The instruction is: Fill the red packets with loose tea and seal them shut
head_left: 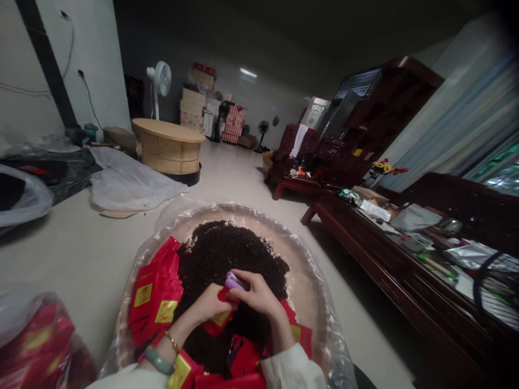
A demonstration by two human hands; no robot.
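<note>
A wide round tray (310, 273) lined with clear plastic lies in front of me, heaped with dark loose tea leaves (227, 251). Red packets with gold labels (156, 294) are stacked along its left side and near edge. My left hand (208, 303) is closed on a red packet (221, 320) over the leaves. My right hand (257, 294) is closed on a small purple scoop (234, 281) at the packet's mouth. A green bangle and a gold bracelet are on my left wrist.
A plastic bag of red packets (38, 340) sits at the lower left. A long dark wooden table (389, 259) cluttered with bags and papers runs along the right. A round wooden tub (168, 145), plastic sheets, a fan and stacked boxes stand farther back on the floor.
</note>
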